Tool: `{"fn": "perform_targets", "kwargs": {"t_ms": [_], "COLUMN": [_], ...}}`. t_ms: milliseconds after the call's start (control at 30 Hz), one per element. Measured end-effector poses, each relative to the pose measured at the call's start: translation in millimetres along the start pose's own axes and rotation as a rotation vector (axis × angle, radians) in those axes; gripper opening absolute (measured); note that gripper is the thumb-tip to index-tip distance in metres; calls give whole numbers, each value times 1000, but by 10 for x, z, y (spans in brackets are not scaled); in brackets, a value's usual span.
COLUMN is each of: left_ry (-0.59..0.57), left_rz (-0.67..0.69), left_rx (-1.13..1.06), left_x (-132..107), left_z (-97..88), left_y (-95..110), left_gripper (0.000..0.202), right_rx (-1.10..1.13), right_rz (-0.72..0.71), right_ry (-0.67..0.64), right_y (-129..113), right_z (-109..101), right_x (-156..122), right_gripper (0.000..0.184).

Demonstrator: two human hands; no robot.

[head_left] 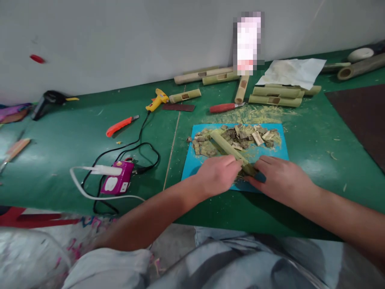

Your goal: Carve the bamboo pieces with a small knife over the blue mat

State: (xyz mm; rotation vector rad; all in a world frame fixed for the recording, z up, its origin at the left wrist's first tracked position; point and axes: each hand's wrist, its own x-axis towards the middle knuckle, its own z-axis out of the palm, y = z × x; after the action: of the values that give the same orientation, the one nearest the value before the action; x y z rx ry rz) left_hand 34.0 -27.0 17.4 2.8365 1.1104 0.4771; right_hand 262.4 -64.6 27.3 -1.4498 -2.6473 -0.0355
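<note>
My eyes see left hand (220, 173) and right hand (279, 176) curled, gripping the pale-green round bamboo tube (226, 144); probably light, stiff, best held by its sides.

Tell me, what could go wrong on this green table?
The bamboo slants across the mat, its near end between the left hand and right hand; being round, it might roll or slip. Chips lie loose there and could scatter. Beyond, the red knife lies with its blade bare; a careless reach might cut someone.
</note>
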Motion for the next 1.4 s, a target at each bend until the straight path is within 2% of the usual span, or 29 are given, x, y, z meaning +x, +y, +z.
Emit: {"fn": "perform_targets", "kwargs": {"t_ms": [167,300,433,567,600,733,800,1067,1233,1400], "left_ry": [37,13,42,-4,0,67,83,151,233,220], "left_rz": [-59,84,-36,78,83,-80,-118,-70,-101,-142], "left_rx": [54,4,35,-61,-65,38,80,53,46,1], "left_x": [-19,-35,-44,-49,-48,-43,-50,-43,6,50], "left_z": [-10,-2,1,18,21,22,22,26,5,50], "left_y": [127,161,172,205,186,-10,-89,-125,-285,-434], "left_gripper": [37,34,35,31,30,32,33,32,29,26], "right_rx": [-17,-20,-12,15,12,-10,-15,-24,46,30], "right_rz": [24,5,7,-16,-16,6,27,41,-10,-15], "right_ry": [-12,8,28,47,45,13,4,72,150,123], "right_y": [-30,-32,-24,-25,-28,-49,-58,-27,-18,-36], "right_z": [-23,0,29,26,22,1,-12,-37,-26,-26], "right_x": [15,4,-8,-1,2,12,14,-2,-5,11], "right_gripper": [26,24,28,23,23,29,29,28,32,30]}}
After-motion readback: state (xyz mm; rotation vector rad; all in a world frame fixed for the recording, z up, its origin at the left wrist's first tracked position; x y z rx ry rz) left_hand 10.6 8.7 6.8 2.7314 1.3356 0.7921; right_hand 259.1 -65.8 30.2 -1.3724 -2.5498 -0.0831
